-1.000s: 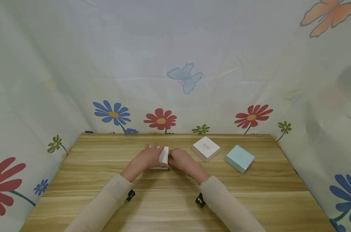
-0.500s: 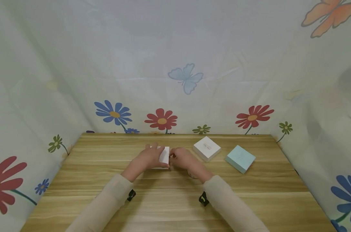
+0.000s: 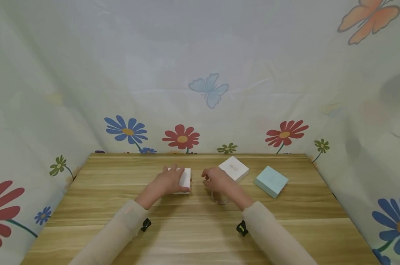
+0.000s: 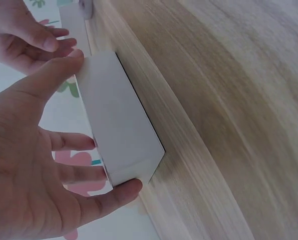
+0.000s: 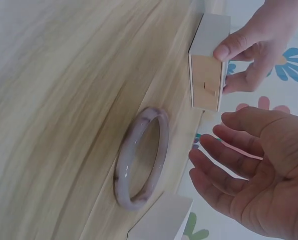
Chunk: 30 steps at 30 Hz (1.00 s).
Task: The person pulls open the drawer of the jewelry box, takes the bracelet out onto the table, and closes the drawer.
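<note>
My left hand (image 3: 168, 180) holds a white drawer-style box (image 4: 116, 115) on the table, thumb at one end and fingertips along the other edges. In the right wrist view, the box's tan end face (image 5: 205, 72) shows a small pull tab (image 5: 209, 91). My right hand (image 3: 220, 180) hovers to the right of the box, fingers loosely bent, touching nothing. Beneath that hand a pale purple, marbled bangle (image 5: 127, 155) lies flat on the wood; in the head view the hand covers part of it.
A second white box (image 3: 234, 168) with small print on its lid sits just beyond my right hand. Farther right is a light blue box (image 3: 271, 180). A flower-printed curtain (image 3: 147, 92) rises behind the wooden table (image 3: 186, 235).
My right hand has drawn away from the box's end toward the right, its fingers loosening. More of the bangle has come into view. The left hand stays on the box.
</note>
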{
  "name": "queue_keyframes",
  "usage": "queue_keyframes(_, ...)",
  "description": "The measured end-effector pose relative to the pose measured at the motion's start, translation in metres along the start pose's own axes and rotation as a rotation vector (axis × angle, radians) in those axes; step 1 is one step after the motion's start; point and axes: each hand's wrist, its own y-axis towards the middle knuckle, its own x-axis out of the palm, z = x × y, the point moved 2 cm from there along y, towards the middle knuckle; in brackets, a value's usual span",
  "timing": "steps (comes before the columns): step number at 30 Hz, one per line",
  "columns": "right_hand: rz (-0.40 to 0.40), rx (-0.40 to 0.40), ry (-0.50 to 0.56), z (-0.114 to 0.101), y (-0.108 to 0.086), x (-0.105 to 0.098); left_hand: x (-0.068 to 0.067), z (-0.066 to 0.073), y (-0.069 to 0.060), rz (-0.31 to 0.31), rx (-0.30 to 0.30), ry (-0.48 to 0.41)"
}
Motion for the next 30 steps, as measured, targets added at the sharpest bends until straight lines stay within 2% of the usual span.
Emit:
queue_keyframes(6,0.008,-0.009,0.001,0.005,-0.005,0.001,-0.006,-0.003,-0.005,0.019,0.016,-0.027)
queue_keyframes(13,-0.001,0.009,0.030,0.008,-0.011,-0.003,-0.012,-0.007,-0.011,0.031,0.113,0.033)
queue_keyframes(17,-0.001,0.034,0.049,0.010,-0.016,-0.005,-0.013,-0.007,-0.012,0.006,0.209,0.082)
queue_keyframes(21,-0.001,0.055,0.070,0.013,-0.018,-0.005,-0.014,-0.006,-0.013,-0.026,0.336,0.109)
queue_keyframes(27,0.016,0.040,0.063,0.019,-0.020,-0.003,-0.016,-0.007,-0.014,-0.037,0.527,0.157)
queue_keyframes(30,0.032,0.037,0.058,0.021,-0.020,-0.002,-0.017,-0.008,-0.013,-0.068,0.607,0.152)
